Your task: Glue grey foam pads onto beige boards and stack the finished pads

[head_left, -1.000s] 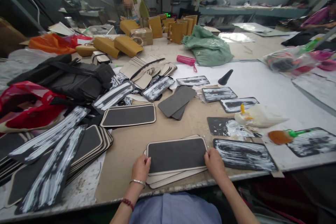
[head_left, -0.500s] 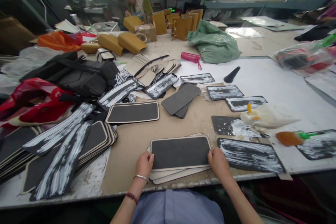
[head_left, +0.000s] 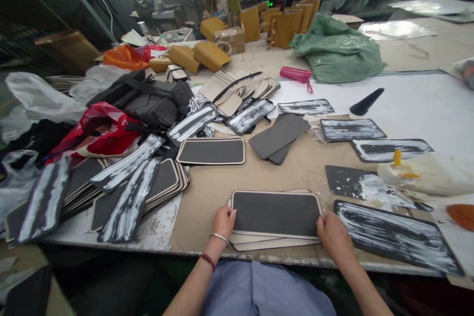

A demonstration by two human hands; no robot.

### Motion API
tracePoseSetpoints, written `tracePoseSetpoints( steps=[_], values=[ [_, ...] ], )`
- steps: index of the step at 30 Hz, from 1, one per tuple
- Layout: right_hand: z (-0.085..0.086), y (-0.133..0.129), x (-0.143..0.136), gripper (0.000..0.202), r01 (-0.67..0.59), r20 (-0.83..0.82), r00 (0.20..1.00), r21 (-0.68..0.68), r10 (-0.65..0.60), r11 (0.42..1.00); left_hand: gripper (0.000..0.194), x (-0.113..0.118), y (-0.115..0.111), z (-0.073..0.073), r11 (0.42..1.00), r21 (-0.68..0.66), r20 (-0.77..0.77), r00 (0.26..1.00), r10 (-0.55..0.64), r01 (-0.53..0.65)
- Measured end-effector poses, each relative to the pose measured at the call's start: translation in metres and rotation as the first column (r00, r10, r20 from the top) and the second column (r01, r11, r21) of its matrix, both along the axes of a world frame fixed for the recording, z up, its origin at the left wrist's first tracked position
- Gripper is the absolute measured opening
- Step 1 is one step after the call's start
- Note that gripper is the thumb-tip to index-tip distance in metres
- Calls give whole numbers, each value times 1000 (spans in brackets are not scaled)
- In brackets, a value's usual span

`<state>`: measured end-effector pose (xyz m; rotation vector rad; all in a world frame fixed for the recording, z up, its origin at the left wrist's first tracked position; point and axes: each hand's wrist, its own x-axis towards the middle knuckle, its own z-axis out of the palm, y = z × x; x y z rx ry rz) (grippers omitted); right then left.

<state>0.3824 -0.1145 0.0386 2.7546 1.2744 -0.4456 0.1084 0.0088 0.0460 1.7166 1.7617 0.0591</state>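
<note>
Although the dark grey rectangular panel with a pale cream border [head_left: 276, 213] looks neatly seated between our hands, we would call it only one piece in a longer run. It lies at the near edge of the flat brown sheet [head_left: 202, 227], on top of slightly skewed cream layers [head_left: 274, 245]. To our left, a fanned stack of similar dark, cream-edged pieces [head_left: 168, 177] suggests that a good number are done, and another low pile of bordered dark panels [head_left: 211, 150] lies farther ahead. What seems left is considerable: a black panel streaked with white paste [head_left: 396, 232] lies just beside our right hand, a pair of crossed plain grey panels [head_left: 277, 138] shows no white, and a heap of overlapping cream pieces [head_left: 237, 89] waits beyond.

Our forearms reach forward from either side of our body, wrists low over the table edge. Our left hand [head_left: 224, 219] has thumb and fingers drawn together at the panel's left edge; our right hand [head_left: 335, 234] is curled, thumb and fingers closed at its lower right edge. Both appear to pinch the panel lightly, though we cannot tell how firmly.
</note>
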Motion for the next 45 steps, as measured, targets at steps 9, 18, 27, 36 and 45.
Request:
tracePoseSetpoints(
  steps=[9,18,27,36,45],
  values=[
    [3,1,-4,16,11,21,1000,-4,-11,1000,23,-1,-1,2,1000,5,-1,1000,-17,17],
    [6,0,-14,13,81,74,994,56,-85,995,24,-3,1,-1,995,-4,-45,994,-99,99],
    [5,0,-16,15,111,81,990,77,-117,991,26,-4,1,-2,996,11,-30,996,-84,85],
    [4,0,-14,15,127,49,990,60,-130,990,27,-3,0,-1,996,14,-31,996,-85,85],
    [2,-1,-10,22,127,-11,992,108,-127,986,15,-3,-4,-7,997,53,-23,999,-47,49]
  ],
)
